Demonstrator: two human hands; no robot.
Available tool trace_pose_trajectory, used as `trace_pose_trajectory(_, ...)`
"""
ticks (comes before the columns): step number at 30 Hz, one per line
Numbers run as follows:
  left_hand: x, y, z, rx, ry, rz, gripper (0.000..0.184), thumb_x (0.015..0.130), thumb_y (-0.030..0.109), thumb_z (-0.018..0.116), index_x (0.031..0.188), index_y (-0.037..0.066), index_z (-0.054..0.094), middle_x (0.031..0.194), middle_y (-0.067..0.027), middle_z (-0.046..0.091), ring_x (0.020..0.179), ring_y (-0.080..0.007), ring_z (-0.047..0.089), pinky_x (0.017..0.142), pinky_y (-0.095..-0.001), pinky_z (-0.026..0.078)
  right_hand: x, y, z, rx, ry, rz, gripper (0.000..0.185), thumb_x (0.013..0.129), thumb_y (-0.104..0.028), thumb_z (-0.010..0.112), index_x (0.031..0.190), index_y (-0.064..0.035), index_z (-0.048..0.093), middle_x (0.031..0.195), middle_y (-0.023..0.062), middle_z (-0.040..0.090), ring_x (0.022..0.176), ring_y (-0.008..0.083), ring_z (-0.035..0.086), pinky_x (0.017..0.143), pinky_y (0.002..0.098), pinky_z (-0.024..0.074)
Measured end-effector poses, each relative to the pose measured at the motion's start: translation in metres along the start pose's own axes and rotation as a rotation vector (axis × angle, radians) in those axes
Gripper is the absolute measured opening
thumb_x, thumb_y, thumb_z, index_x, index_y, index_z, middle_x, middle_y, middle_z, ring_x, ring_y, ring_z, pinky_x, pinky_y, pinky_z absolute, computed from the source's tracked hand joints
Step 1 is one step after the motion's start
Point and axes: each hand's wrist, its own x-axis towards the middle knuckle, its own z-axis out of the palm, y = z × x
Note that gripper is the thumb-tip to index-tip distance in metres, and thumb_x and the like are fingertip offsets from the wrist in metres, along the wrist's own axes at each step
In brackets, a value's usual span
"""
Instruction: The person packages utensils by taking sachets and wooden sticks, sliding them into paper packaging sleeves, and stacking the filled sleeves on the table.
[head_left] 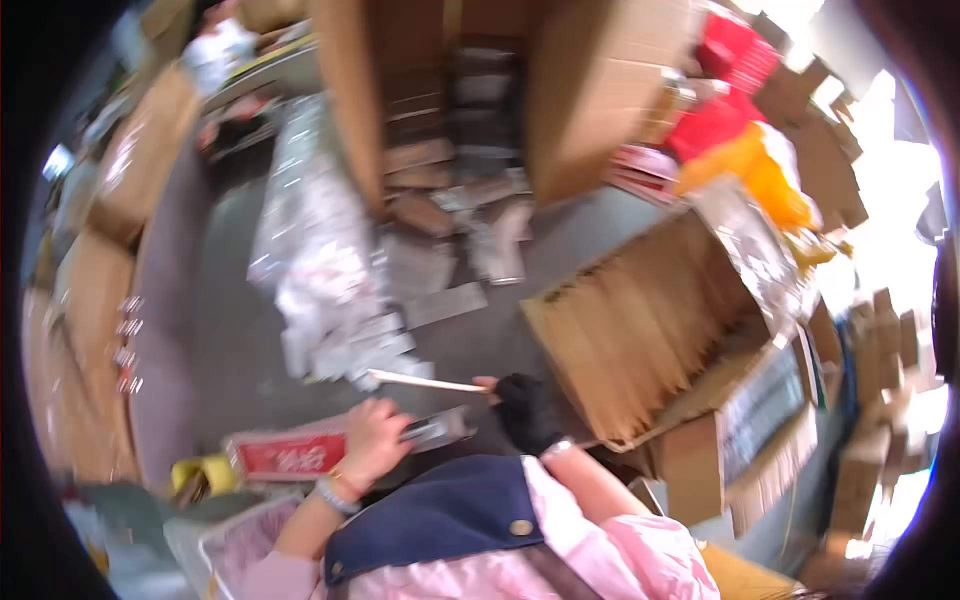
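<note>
My left hand point(376, 440) is bare, with a bracelet at the wrist, and its fingers are curled by a grey, shiny item point(438, 428); blur hides whether it grips that item. A black glove covers my right hand point(524, 412), whose fingertips pinch the right end of a thin, pale flat piece point(425, 381). The piece's left end reaches over a pile of clear plastic bags point(330, 280). Beside my left hand lies a red and white packet point(292, 455).
A tall open carton point(590, 90) stands at the back, with small packets point(420, 260) before it. On the right, another carton point(690, 450) holds a row of brown cardboard pieces point(630, 340). Red and orange bags point(770, 180) lie behind. A person point(215, 50) is far left.
</note>
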Motion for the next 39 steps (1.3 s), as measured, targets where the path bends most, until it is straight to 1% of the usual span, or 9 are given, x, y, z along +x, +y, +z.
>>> trace_pose_trajectory(6, -0.045, -0.019, -0.014, -0.138, 0.247, -0.133, 0.051, 0.062, 0.025, 0.084, 0.11, 0.013, 0.071, 0.106, -0.0042, 0.06, 0.104, -0.0266, 0.053, 0.09, -0.0445, 0.041, 0.003, -0.022, 0.001, -0.05, -0.199, 0.034, 0.035, 0.086, -0.011, 0.067, 0.12, -0.0192, 0.069, 0.083, 0.0108, 0.06, 0.075, 0.0319, 0.062, 0.067, 0.0411, 0.0503)
trace_pose_trajectory(14, -0.069, -0.025, -0.03, -0.01, 0.177, -0.132, 0.066, 0.059, 0.027, 0.087, 0.118, 0.006, 0.064, 0.122, -0.0057, 0.058, 0.115, -0.0285, 0.048, 0.102, -0.0467, 0.035, -0.011, 0.016, 0.009, -0.472, -0.504, -0.069, 0.035, 0.086, -0.023, 0.065, 0.12, -0.0184, 0.066, 0.079, 0.0112, 0.057, 0.081, 0.0319, 0.061, 0.075, 0.0434, 0.0503)
trace_pose_trajectory(19, -0.045, -0.013, -0.006, -0.113, 0.154, -0.077, 0.065, 0.061, 0.026, 0.086, 0.118, 0.006, 0.064, 0.118, -0.0057, 0.059, 0.116, -0.0281, 0.048, 0.102, -0.0445, 0.036, 0.012, -0.005, 0.062, -0.011, -0.331, -0.271, 0.029, 0.083, -0.02, 0.068, 0.112, -0.018, 0.071, 0.092, 0.0129, 0.066, 0.085, 0.0308, 0.063, 0.076, 0.0418, 0.0506)
trace_pose_trajectory(25, -0.043, -0.012, -0.007, -0.045, 0.234, -0.108, 0.076, 0.056, 0.02, 0.087, 0.123, 0.002, 0.058, 0.121, -0.0122, 0.056, 0.109, -0.0318, 0.051, 0.096, -0.0459, 0.041, 0.009, 0.01, 0.044, -0.173, -0.258, -0.009, 0.017, 0.08, -0.008, 0.074, 0.097, -0.0045, 0.072, 0.094, 0.0119, 0.069, 0.088, 0.0275, 0.066, 0.081, 0.0352, 0.0526)
trace_pose_trajectory(28, -0.04, -0.021, 0.011, -0.056, 0.241, -0.094, 0.079, 0.057, 0.018, 0.086, 0.128, 0.002, 0.055, 0.12, -0.0121, 0.056, 0.108, -0.0321, 0.051, 0.095, -0.0436, 0.042, 0.014, -0.024, 0.097, 0.478, -0.344, 0.137, 0.025, 0.083, -0.005, 0.073, 0.107, -0.0023, 0.064, 0.099, 0.0109, 0.068, 0.091, 0.0218, 0.067, 0.081, 0.0327, 0.0528)
trace_pose_trajectory(30, -0.034, -0.023, 0.011, -0.168, 0.263, -0.065, 0.075, 0.06, 0.015, 0.083, 0.129, 0.003, 0.055, 0.12, -0.0122, 0.056, 0.108, -0.0321, 0.051, 0.093, -0.0421, 0.044, 0.016, -0.044, 0.104, 0.759, -0.408, 0.096, 0.031, 0.084, -0.005, 0.072, 0.113, -0.0018, 0.061, 0.101, 0.0111, 0.067, 0.092, 0.0209, 0.067, 0.081, 0.0324, 0.0527)
trace_pose_trajectory(33, -0.033, -0.02, -0.002, -0.089, 0.231, -0.068, 0.068, 0.061, 0.014, 0.081, 0.124, 0.003, 0.058, 0.118, -0.0127, 0.057, 0.108, -0.0316, 0.052, 0.091, -0.0425, 0.044, 0.029, -0.057, 0.069, 0.249, -0.362, 0.014, 0.068, 0.073, -0.035, 0.083, 0.126, -0.0059, 0.051, 0.112, 0.0127, 0.061, 0.107, 0.0294, 0.061, 0.092, 0.0434, 0.0473)
trace_pose_trajectory(35, -0.03, -0.021, 0.002, -0.069, 0.272, -0.015, 0.056, 0.064, 0.014, 0.079, 0.116, 0.007, 0.061, 0.112, -0.0119, 0.057, 0.103, -0.0307, 0.052, 0.087, -0.0425, 0.044, 0.042, -0.063, 0.057, -0.193, -0.264, -0.328, 0.071, 0.068, -0.042, 0.082, 0.124, -0.0082, 0.052, 0.108, 0.0104, 0.061, 0.109, 0.0275, 0.057, 0.094, 0.0487, 0.0403)
trace_pose_trajectory(39, -0.022, -0.02, -0.018, 0.02, 0.128, 0.11, 0.019, 0.071, 0.016, 0.069, 0.088, 0.012, 0.064, 0.101, -0.0087, 0.053, 0.093, -0.0279, 0.05, 0.08, -0.0394, 0.044, 0.048, -0.049, 0.068, -0.259, -0.424, -0.424, 0.068, 0.064, -0.043, 0.081, 0.119, -0.0111, 0.055, 0.105, 0.0084, 0.06, 0.103, 0.0277, 0.057, 0.09, 0.0498, 0.0382)
